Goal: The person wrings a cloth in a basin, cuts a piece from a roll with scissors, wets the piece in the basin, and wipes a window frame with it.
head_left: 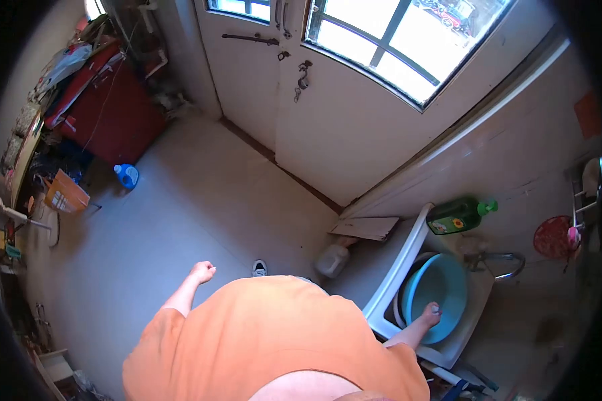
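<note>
My left hand [203,271] hangs out in front of my orange shirt [267,334], over the floor, its fingers curled closed with nothing showing in them. On the other side, my right hand [433,314] overlaps the turquoise basin [453,284] in this view. Its fingers are curled together, with a small pale spot at their tips; what they hold, if anything, I cannot tell. The basin leans tilted inside a white sink [394,267], with a darker-rimmed bowl behind it. A green pump bottle [456,217] lies over the sink's far corner, near the metal tap [505,257].
Double doors [334,134] with barred windows stand ahead. A cardboard piece [364,228] and a whitish jug [332,260] are beside the sink. Leftward, a blue bottle [126,176] stands on the floor before a dark red cabinet [117,110]. A red strainer [553,237] hangs at right.
</note>
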{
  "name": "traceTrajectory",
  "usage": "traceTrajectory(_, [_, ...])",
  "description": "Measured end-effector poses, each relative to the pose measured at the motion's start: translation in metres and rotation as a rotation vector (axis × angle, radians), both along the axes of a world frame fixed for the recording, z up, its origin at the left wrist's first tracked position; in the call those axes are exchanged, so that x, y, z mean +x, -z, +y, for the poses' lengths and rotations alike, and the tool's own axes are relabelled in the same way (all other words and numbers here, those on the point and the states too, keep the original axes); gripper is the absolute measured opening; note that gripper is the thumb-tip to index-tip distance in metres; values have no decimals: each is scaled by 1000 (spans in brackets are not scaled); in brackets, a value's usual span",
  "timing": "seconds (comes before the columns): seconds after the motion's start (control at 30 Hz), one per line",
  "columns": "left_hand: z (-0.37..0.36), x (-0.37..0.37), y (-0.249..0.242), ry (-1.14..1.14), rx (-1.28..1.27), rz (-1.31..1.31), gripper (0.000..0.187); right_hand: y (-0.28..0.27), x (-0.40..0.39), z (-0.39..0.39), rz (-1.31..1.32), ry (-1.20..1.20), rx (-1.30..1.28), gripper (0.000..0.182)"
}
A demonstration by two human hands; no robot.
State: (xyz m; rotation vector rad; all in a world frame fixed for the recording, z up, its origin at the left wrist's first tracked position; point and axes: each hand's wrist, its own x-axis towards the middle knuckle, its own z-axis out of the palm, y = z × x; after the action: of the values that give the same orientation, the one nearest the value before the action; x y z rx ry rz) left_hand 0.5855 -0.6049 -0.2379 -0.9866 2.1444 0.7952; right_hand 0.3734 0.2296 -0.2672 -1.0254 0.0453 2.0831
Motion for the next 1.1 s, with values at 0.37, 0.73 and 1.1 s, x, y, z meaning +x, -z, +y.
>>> traceTrajectory(0.37, [-99, -68, 31, -45, -53, -114, 30, -139, 10, -99, -825, -173, 271, 44])
traceTrajectory(0.73, [-42, -226, -4, 205, -48, 136, 28, -137, -72, -117, -1003, -323, 253, 64])
traceTrajectory(1.1, [-39, -332, -20, 329, -34, 115, 27, -129, -60, -118, -629, 127, 610, 41])
